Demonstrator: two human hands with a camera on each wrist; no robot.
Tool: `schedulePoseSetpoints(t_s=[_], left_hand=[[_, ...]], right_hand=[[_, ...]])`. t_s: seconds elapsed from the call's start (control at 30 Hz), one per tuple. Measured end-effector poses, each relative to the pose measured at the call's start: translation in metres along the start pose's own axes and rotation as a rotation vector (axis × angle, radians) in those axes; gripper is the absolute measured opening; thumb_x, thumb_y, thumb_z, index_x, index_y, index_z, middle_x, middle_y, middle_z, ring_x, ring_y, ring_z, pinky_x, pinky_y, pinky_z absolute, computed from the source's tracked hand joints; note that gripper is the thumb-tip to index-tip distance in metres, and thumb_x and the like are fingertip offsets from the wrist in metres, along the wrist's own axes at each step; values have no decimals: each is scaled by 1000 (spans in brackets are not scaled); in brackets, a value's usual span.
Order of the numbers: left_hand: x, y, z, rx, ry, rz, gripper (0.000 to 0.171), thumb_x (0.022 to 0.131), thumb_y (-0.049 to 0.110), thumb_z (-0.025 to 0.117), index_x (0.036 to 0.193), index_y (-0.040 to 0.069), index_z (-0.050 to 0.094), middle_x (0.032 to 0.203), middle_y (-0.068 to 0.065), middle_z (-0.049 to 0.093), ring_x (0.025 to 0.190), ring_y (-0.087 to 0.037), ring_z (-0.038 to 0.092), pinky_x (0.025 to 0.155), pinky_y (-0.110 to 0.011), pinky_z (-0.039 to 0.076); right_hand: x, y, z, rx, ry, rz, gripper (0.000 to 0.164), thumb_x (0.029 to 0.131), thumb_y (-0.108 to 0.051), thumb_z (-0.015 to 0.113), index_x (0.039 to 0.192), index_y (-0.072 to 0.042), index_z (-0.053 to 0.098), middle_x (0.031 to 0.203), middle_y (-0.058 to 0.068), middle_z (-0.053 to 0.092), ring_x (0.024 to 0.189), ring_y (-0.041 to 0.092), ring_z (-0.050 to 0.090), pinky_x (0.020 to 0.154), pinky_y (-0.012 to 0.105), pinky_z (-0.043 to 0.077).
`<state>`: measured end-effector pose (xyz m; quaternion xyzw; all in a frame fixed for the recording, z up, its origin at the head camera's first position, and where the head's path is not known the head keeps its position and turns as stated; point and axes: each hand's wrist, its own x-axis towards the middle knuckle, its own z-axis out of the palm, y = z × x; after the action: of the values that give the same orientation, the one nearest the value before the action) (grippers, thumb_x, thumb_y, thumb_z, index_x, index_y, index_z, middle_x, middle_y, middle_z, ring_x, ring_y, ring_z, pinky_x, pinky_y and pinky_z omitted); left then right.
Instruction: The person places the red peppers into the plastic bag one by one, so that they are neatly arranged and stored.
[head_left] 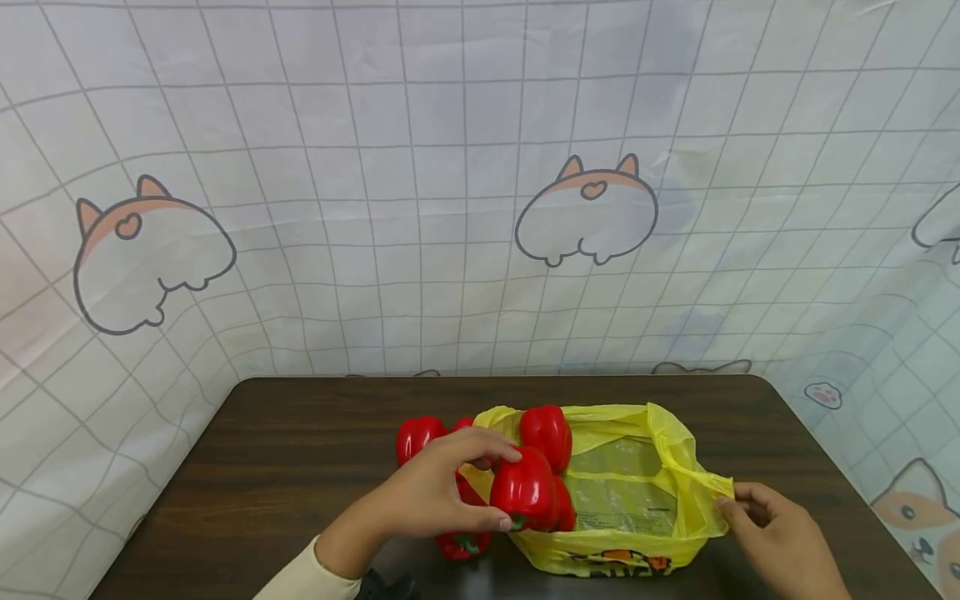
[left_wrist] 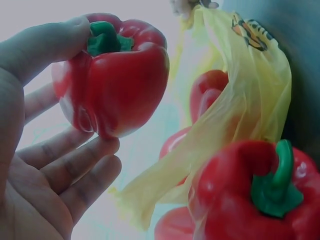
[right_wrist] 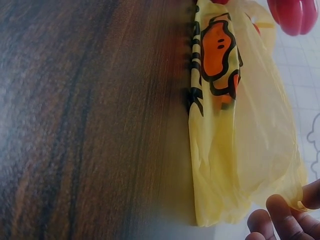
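We grip one red pepper [head_left: 525, 483] in the left hand [head_left: 431, 490], stem [head_left: 517, 522] toward us, at the left side of the yellow bag [head_left: 637, 542] — the bag's open middle lies rightward, between that pepper and our right hand [head_left: 783, 533], which pinches the right edge [head_left: 716, 483]

Over there, the head camera faces forward and down across the table [head_left: 262, 467], yellow bag [head_left: 600, 546] at five o'clock; both wrist cameras, much closer in, share that bag.
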<state>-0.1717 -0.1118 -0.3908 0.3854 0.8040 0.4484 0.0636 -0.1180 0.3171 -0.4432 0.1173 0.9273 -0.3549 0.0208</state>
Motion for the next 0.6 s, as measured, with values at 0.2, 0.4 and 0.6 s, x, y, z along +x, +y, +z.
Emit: schedulePoseSetpoints(t_s=[0.2,0.4,0.6], left_hand=[[9,3,5,4,-1,19,58,81,34,88,132,32,61,136,17,57,113,-17,58,91,-36,56],[16,2,11,20,-9,56,57,82,33,87,132,27,61,135,15,58,112,-11,57,92,-37,55],[22,1,16,33,-13,39,59,81,36,87,133,27,61,136,15,58,117,-11,56,93,-38,55]], right_hand=[[1,0,0,-1,1,5,66,104,-51,54,131,9,58,112,20,71,95,34,69,71,47,58],[1,1,1,4,-4,6,65,103,-51,54,130,7,60,113,20,71,96,34,69,72,48,58],[1,0,0,8,-4,21,62,103,-50,55,129,7,61,111,19,72,93,31,69,71,47,58]])
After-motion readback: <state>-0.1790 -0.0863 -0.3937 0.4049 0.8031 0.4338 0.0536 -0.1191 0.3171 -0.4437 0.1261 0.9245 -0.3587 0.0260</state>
